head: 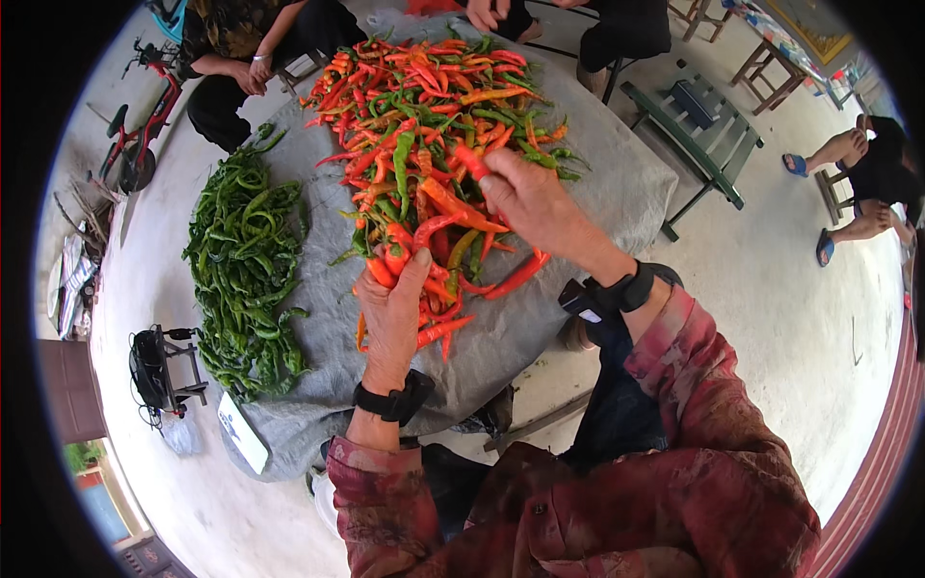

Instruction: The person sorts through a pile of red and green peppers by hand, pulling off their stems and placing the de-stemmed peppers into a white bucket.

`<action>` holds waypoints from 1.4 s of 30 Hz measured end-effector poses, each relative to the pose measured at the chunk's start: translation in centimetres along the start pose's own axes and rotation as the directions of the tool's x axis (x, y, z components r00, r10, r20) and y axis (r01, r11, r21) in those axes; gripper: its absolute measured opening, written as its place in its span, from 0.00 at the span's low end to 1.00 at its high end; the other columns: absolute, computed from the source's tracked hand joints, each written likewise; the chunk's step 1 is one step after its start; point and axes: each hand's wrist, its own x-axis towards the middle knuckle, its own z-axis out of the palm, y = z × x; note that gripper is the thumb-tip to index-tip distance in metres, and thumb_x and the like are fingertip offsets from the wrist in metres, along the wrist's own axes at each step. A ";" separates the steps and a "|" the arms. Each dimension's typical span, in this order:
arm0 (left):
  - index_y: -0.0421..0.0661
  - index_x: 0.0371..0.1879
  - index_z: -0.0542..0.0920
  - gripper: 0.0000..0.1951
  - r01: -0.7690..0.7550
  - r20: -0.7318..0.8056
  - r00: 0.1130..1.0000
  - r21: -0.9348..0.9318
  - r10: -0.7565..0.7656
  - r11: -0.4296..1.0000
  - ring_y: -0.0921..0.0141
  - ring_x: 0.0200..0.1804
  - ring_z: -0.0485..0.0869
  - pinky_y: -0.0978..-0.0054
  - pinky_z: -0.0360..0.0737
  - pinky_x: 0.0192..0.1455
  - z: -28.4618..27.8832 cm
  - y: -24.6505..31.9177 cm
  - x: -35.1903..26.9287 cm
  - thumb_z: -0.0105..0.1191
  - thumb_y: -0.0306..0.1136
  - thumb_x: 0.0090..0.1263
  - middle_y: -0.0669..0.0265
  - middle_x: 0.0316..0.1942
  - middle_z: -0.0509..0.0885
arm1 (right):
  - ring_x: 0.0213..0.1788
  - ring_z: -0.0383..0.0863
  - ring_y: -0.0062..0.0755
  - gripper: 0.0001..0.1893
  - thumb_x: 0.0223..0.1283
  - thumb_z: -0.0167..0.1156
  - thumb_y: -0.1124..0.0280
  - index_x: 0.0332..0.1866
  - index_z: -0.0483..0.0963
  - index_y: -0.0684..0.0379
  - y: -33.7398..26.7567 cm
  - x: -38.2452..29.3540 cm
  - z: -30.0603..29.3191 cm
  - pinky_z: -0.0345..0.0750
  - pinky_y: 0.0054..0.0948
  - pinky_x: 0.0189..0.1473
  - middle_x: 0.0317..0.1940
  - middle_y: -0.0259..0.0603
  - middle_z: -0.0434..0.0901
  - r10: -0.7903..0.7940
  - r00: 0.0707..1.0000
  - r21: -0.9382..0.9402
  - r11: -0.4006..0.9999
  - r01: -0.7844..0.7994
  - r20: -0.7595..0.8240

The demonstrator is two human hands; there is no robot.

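My left hand [390, 311] is closed around several red chili peppers [395, 258] at the near edge of a heap of mostly red chilies [426, 101]. Between the fingers and thumb of my right hand [538, 206] is a red chili [471, 160], held just over the heap. Some green and orange chilies are mixed in among the red ones. To the left, a separate long pile of green chilies [249, 267] lies on the same grey sheet [321, 209]. The fingertips of my left hand are partly hidden by peppers.
Two people sit across the sheet, one person's hands [253, 76] clasped. A green slatted folding table [712, 141] with a dark box [695, 105] stands at right. Another seated person's legs [842, 148] show farther right. A small stool [184, 368] bearing a black bag [148, 368] is at left.
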 end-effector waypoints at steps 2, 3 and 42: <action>0.46 0.37 0.80 0.03 0.034 0.034 0.999 -0.010 -0.033 0.999 0.83 0.34 0.75 0.83 0.73 0.38 0.1 -0.4 0.1 0.56 0.28 0.66 0.76 0.33 0.80 | 0.32 0.80 0.54 0.12 0.58 0.60 0.66 0.38 0.68 0.62 0.7 0.0 0.9 0.75 0.45 0.32 0.26 0.50 0.79 -0.108 0.994 -0.130 0.986 0.104 -0.024; 0.46 0.37 0.80 0.03 0.002 0.031 1.000 -0.034 -0.001 0.999 0.83 0.34 0.76 0.82 0.73 0.39 -0.1 -0.5 0.3 0.56 0.28 0.66 0.76 0.33 0.80 | 0.32 0.80 0.54 0.12 0.58 0.60 0.66 0.38 0.68 0.62 0.6 -0.1 1.3 0.75 0.45 0.32 0.26 0.50 0.79 -0.112 0.993 -0.126 0.986 0.107 -0.026; 0.44 0.31 0.78 0.03 -0.020 -0.034 0.999 -0.082 0.017 0.996 0.83 0.26 0.72 0.83 0.71 0.30 1.0 0.3 -0.2 0.56 0.28 0.67 0.75 0.26 0.79 | 0.31 0.79 0.51 0.13 0.50 0.61 0.61 0.29 0.76 0.61 7.4 -2.4 -5.3 0.74 0.43 0.32 0.25 0.48 0.79 0.217 0.968 -0.612 0.785 -0.098 0.123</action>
